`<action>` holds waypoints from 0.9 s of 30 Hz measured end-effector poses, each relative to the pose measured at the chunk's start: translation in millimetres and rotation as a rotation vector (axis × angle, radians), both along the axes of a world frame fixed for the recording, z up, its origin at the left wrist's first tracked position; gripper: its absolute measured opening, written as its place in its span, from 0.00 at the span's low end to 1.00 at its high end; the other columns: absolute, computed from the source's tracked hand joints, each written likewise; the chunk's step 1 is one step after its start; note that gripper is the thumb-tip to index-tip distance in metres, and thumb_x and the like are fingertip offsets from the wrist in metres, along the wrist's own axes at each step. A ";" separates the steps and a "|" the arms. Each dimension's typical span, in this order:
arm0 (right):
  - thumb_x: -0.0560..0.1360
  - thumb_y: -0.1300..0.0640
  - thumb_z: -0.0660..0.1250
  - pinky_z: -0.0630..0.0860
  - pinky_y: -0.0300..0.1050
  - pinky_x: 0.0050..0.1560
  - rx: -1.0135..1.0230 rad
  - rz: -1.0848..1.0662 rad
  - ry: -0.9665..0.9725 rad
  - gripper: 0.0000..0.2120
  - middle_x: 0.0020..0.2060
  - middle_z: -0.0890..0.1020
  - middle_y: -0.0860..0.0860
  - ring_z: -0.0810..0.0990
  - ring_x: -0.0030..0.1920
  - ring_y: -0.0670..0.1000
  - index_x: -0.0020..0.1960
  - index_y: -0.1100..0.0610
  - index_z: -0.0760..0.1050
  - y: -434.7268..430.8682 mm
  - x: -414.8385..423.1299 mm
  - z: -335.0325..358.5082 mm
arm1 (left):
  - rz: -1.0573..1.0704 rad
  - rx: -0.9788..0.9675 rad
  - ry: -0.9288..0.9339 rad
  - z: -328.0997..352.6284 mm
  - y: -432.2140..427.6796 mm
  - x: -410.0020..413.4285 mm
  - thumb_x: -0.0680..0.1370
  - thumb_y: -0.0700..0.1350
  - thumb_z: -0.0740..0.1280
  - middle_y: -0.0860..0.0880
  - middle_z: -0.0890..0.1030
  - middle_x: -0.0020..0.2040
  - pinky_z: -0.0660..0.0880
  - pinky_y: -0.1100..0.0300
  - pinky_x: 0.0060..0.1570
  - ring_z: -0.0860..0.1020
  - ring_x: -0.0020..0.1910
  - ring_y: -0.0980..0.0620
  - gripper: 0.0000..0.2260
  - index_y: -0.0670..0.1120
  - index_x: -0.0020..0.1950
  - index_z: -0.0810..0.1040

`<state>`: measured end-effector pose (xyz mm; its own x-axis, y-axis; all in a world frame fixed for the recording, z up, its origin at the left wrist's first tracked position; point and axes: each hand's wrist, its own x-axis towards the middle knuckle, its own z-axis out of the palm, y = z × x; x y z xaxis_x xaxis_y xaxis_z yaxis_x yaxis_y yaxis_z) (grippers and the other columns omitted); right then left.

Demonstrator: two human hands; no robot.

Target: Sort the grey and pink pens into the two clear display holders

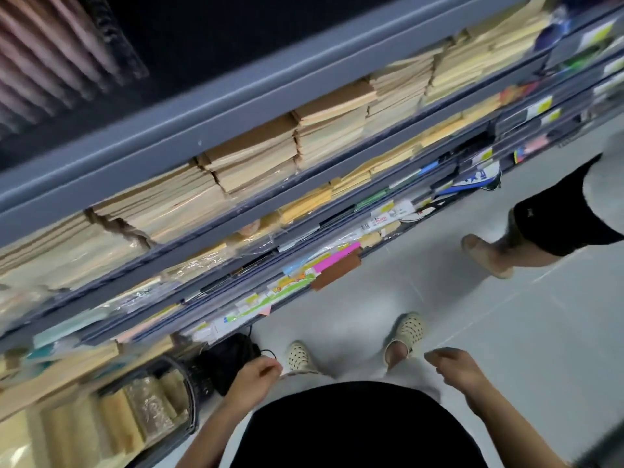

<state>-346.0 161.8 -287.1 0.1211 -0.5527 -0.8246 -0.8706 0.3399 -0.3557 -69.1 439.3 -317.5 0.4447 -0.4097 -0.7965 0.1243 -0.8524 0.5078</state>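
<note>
Several tiers of grey shelving (236, 106) fill most of what I get from the head camera. They run slantwise because the view is tipped down and sideways, and the whole frame is smeared by blur. Stacks of tan notebooks (256, 163) lie flat on the tiers with their edges outward, I judge so that they can be drawn from the front.

Pale floor (506, 332) takes the lower right, where a second person (557, 211) stands close to the shelving, only legs and dark shorts showing.

High at the left edge, above the top shelf lip, a row of pink pens (44, 52) sits side by side in what looks like a clear holder (118, 52), packed so that the barrels show. The blur lets me say no more of it. I see no grey pens and no second holder anywhere.

Low on the left a dark mesh bin (189, 393) keeps paper rolls on end, and a black bag (229, 359) rests on the floor just beside it.

Both hands hang low at the waist, well apart from the pens — idle, I judge, not reaching. The left hand (256, 374) has its fingers loosely curled near the bag's cord and seems to hold nothing. The right hand (456, 366) is relaxed, fingers half bent, and empty. As no pen is held, I judge that sorting calls for a reach up to that top row first.
</note>
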 end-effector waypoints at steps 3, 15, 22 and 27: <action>0.75 0.52 0.69 0.76 0.50 0.57 0.014 0.053 0.016 0.12 0.54 0.83 0.52 0.80 0.55 0.54 0.55 0.56 0.82 -22.6 -29.2 -12.3 | 0.007 0.119 0.039 -14.8 -19.1 -16.0 0.79 0.41 0.69 0.46 0.84 0.42 0.73 0.57 0.45 0.80 0.43 0.49 0.06 0.46 0.42 0.82; 0.76 0.54 0.70 0.78 0.49 0.57 -0.135 0.231 -0.207 0.03 0.46 0.85 0.46 0.82 0.49 0.48 0.48 0.46 0.80 -231.8 -82.2 26.5 | 0.263 -0.039 0.014 20.5 -209.1 -87.5 0.83 0.39 0.62 0.48 0.87 0.42 0.77 0.60 0.40 0.84 0.40 0.49 0.08 0.42 0.50 0.81; 0.74 0.54 0.72 0.74 0.26 0.46 -0.347 0.310 -0.446 0.07 0.42 0.84 0.35 0.81 0.45 0.35 0.46 0.41 0.81 -353.2 -50.2 100.8 | 0.207 -0.293 -0.167 130.3 -332.6 -88.3 0.83 0.40 0.64 0.50 0.86 0.50 0.79 0.53 0.53 0.84 0.48 0.50 0.06 0.44 0.53 0.81; 0.74 0.48 0.69 0.72 0.22 0.36 -0.484 0.303 -0.698 0.06 0.46 0.84 0.37 0.81 0.41 0.35 0.51 0.41 0.81 -409.0 2.8 171.5 | -0.085 -0.434 -0.583 210.0 -411.4 -65.1 0.81 0.46 0.67 0.63 0.83 0.50 0.76 0.65 0.54 0.80 0.52 0.61 0.04 0.53 0.53 0.81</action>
